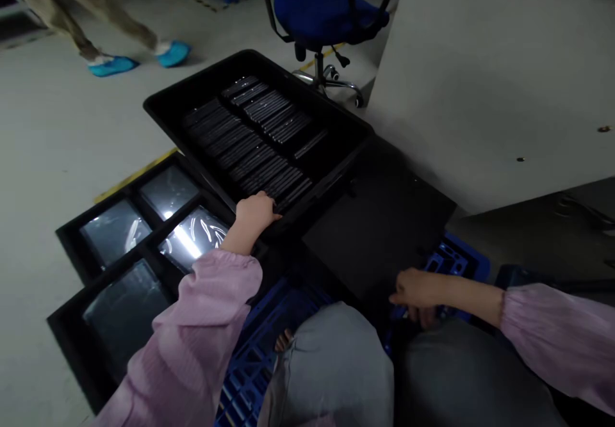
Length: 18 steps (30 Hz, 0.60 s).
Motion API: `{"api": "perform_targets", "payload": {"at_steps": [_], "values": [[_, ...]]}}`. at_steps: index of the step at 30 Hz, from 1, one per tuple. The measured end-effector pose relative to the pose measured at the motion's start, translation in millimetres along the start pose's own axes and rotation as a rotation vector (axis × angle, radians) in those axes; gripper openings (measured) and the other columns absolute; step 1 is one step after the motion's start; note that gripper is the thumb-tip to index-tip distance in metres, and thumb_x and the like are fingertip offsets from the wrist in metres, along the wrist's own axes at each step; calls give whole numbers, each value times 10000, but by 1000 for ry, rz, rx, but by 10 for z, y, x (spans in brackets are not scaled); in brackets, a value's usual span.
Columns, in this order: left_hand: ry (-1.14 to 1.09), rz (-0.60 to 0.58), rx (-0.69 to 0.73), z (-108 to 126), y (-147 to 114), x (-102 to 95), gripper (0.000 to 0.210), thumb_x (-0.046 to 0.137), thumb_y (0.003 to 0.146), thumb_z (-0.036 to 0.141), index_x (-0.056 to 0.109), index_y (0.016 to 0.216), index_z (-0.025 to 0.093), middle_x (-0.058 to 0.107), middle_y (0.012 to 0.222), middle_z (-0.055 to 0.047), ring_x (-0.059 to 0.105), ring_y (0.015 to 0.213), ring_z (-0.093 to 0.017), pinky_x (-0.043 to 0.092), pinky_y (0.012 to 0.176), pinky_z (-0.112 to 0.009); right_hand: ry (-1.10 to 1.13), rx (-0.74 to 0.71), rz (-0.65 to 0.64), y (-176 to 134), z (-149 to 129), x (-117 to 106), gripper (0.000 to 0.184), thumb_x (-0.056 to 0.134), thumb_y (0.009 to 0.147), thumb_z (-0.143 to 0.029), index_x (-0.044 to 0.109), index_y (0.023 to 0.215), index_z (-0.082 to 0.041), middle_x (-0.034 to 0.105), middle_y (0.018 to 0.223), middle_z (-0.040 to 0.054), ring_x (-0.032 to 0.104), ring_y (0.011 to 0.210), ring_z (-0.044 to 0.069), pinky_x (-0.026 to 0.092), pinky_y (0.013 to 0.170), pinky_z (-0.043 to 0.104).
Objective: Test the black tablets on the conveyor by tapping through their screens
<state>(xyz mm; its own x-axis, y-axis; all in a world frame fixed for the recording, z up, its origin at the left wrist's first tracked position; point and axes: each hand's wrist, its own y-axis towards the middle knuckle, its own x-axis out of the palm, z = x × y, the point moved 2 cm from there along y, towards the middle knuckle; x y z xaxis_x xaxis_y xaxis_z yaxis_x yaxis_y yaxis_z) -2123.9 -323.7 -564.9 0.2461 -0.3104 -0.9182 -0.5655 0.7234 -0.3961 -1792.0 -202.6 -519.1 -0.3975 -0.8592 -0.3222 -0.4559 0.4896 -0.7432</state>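
My left hand (254, 214) is closed over the near rim of a black plastic bin (343, 152), its fingertips hidden inside. Standing in rows within the bin are many thin dark flat pieces (269, 110), set on edge. My right hand (419, 291) is closed at the near edge of a flat black board (379, 216), which lies to the right of the bin. Its thumb points left and its fingers curl downward. Left of my left forearm are black trays (72, 324) with dark flat panels in shiny clear film (195, 238) in their compartments.
Blue plastic pallets (254, 356) lie under the board and beside my knees. A white panel (490, 81) stands at the right. Behind the bin is a blue swivel chair (327, 14). Another person's feet in blue shoe covers (113, 65) are at the upper left.
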Motion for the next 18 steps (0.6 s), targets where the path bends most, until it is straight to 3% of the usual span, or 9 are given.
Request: {"api": "perform_targets", "payload": {"at_steps": [3,5,8,10,13,18], "values": [[-19,-13,11,49,11,9,298,662,919,296,821,1131,160,702,1289,-218,750,1090,-371,586,821,-368,-192,-116,-26,266,-559,42,264,840,755,-204,643,582,-242,552,413,-68,518,371,113,484,531,237],[-31,-14,43,78,34,-2,317,627,932,269,809,1159,143,691,1296,-232,743,1117,-370,591,853,-373,-369,-397,63,400,-1022,96,129,723,873,-178,703,762,-240,687,588,-50,621,503,119,532,672,248],[-58,-14,135,131,86,-27,340,607,938,230,777,1211,121,706,1296,-233,717,1187,-361,576,948,-384,-358,-593,127,515,-1431,274,148,615,927,-97,695,883,-213,740,721,-25,678,622,121,544,746,257],[-92,-34,209,169,124,-22,335,598,950,213,761,1238,160,748,1268,-179,724,1189,-305,552,994,-340,-262,-640,104,520,-1452,435,162,600,925,-66,687,910,-201,738,743,-24,667,623,107,538,722,244],[-135,-84,250,213,172,25,327,589,958,164,745,1243,199,804,1169,-115,767,1084,-225,542,952,-266,-172,-661,30,416,-1225,615,155,588,938,-87,691,931,-203,733,750,-28,652,606,98,524,670,232],[-102,-56,119,268,178,9,322,530,985,141,694,1251,61,782,1157,-261,773,1106,-333,562,931,-372,-327,-692,47,123,-827,520,132,633,914,-129,721,872,-217,732,746,-10,681,691,130,517,702,256]]}}
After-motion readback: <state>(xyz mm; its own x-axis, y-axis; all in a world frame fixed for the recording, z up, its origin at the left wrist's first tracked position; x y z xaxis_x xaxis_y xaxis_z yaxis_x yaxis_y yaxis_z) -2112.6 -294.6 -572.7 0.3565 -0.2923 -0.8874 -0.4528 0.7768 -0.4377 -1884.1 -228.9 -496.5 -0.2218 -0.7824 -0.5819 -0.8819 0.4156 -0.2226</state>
